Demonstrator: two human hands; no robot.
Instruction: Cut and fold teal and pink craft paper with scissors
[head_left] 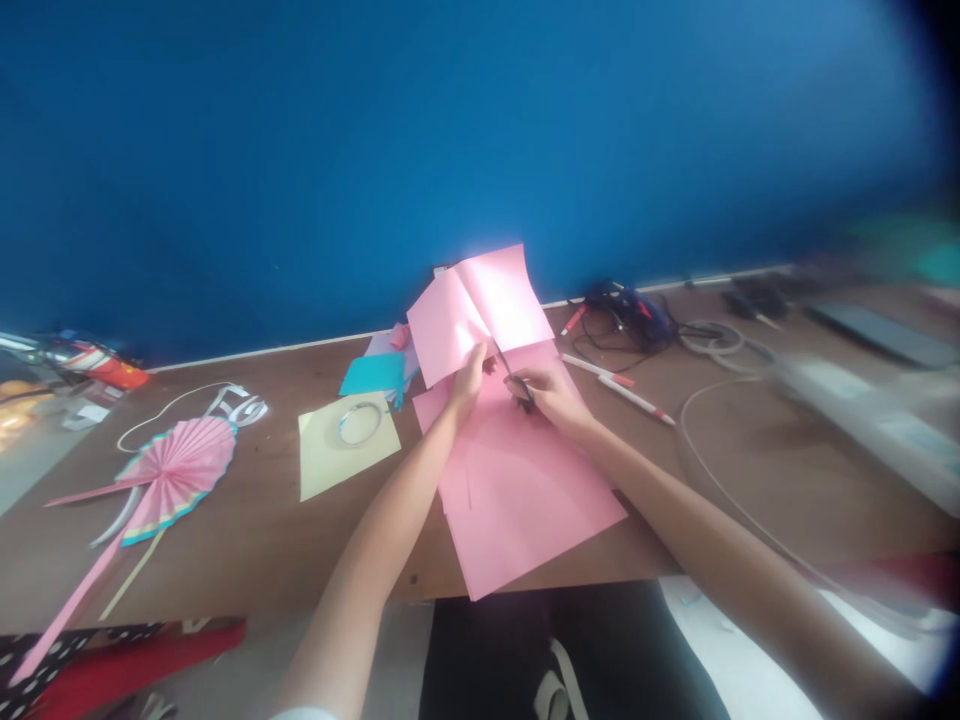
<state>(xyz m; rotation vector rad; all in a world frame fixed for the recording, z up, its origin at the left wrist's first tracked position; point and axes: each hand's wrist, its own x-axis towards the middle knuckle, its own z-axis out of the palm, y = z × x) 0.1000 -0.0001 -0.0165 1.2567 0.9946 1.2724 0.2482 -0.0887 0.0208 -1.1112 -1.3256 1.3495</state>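
In my right hand (551,398) I hold a pair of dark scissors (519,386), the fingers wrapped round the handles. Their blades reach up to the lower edge of a raised, creased sheet of pink paper (517,290). My left hand (472,375) grips that sheet at its lower edge, just left of the blades. Beneath both hands, more pink paper (532,510) lies flat and sticks out a little over the table's front edge.
Left of the paper lie a pale yellow sheet (319,460) with a tape ring (360,425), a teal paper (373,375) and a pleated pink paper fan (187,455). Two white-and-red pens (637,400), a cable (701,455) and a phone-like slab (885,333) are at right. A blue wall (450,130) stands behind.
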